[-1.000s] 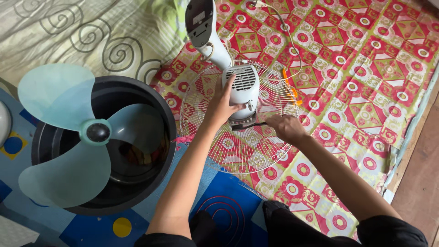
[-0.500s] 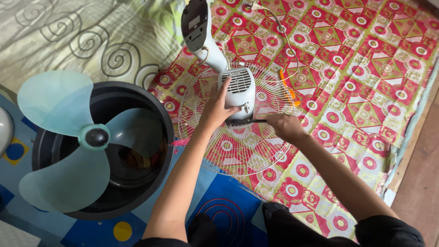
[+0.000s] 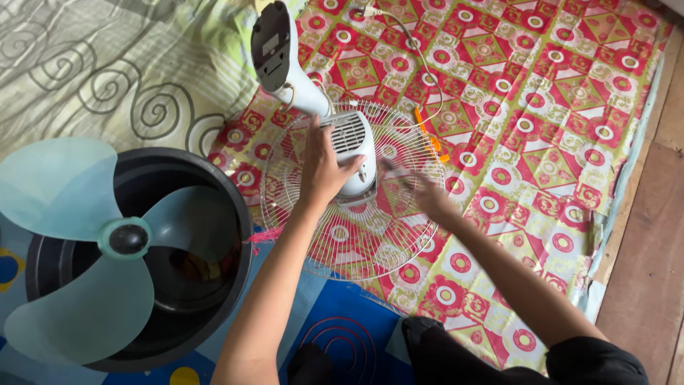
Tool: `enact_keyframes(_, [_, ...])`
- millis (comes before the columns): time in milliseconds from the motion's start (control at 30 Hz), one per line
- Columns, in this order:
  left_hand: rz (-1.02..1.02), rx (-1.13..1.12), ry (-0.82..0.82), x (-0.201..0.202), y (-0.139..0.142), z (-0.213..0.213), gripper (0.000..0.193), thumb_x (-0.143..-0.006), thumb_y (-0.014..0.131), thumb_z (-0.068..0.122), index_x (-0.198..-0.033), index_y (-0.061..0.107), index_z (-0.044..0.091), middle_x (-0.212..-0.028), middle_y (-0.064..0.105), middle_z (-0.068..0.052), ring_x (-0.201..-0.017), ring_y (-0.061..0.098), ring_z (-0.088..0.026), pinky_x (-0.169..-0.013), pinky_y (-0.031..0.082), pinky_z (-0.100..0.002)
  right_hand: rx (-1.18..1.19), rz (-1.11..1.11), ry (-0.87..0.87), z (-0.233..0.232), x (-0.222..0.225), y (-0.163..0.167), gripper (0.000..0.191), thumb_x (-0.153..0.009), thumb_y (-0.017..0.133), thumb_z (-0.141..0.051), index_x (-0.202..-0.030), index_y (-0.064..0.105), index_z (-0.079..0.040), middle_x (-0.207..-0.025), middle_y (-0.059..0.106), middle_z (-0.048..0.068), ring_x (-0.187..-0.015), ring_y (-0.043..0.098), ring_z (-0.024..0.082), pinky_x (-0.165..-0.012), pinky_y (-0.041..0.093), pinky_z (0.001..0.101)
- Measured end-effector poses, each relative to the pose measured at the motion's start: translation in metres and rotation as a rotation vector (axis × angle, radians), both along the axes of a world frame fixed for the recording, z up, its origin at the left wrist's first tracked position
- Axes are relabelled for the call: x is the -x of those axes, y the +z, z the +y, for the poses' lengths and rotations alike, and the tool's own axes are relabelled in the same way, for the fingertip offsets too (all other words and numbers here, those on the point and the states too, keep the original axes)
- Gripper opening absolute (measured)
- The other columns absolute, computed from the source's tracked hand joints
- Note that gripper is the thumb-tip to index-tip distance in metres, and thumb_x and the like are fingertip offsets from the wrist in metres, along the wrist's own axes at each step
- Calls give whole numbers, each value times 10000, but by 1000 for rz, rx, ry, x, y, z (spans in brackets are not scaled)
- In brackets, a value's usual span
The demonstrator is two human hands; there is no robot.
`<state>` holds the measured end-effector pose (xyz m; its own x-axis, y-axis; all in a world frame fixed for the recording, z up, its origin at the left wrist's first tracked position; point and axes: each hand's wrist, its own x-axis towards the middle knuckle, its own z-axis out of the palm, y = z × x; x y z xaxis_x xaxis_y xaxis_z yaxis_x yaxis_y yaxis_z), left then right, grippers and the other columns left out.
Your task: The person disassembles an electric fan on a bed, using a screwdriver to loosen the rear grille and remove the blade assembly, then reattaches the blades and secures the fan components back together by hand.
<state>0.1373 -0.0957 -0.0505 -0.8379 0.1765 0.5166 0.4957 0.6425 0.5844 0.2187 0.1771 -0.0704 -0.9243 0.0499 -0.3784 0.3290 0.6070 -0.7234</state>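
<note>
A white fan motor housing (image 3: 354, 142) lies on the round wire grille (image 3: 342, 246), with the fan's neck and base (image 3: 274, 46) rising toward the top. My left hand (image 3: 322, 170) grips the housing from the left, with the thumb across its lower part. My right hand (image 3: 427, 196) is blurred by motion over the grille, just right of the housing. Whether it holds anything is unclear. An orange-handled tool (image 3: 429, 137) lies on the grille's upper right rim.
A pale green three-blade fan propeller (image 3: 78, 249) rests on a black round tub (image 3: 226, 235) at the left. A white cord (image 3: 417, 53) runs across the red patterned mat (image 3: 556, 142). A green swirl-patterned cloth (image 3: 107, 78) lies upper left, and wooden floor (image 3: 652, 249) is on the right.
My right hand has shifted slightly away from the housing and is now blurred. The thin dark tool seen in it earlier cannot be made out. My left hand stays on the housing.
</note>
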Motion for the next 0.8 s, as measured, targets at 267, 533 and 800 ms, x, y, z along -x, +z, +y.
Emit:
enact_keyframes(267, [-65, 33, 5, 2, 7, 9, 1009, -803, 862, 481, -1525, 322, 29, -1588, 261, -377, -1489, 274, -550, -1186, 322, -611, 511, -289, -346, -58, -46, -19, 389, -1068, 429, -260, -1426, 564, -189, -606, 450, 33, -412, 378, 152, -359, 302, 326])
enact_keyframes(533, [-44, 71, 39, 6, 13, 10, 986, -776, 875, 498, -1494, 377, 41, -1581, 295, -349, -1483, 301, -530, -1191, 333, -595, 625, -300, -357, -63, 43, -21, 428, -1071, 378, -239, -1446, 582, -252, -587, 393, -1, -396, 330, 99, -353, 299, 274])
enact_keyframes(800, [-17, 57, 17, 14, 12, 9, 997, -767, 869, 495, -1494, 374, 26, -1575, 313, -351, -1483, 317, -525, -1198, 321, -599, 700, -354, -324, -40, -26, -13, 413, -1076, 403, -229, -1459, 558, -224, -598, 373, -31, -420, 301, 72, -359, 239, 248])
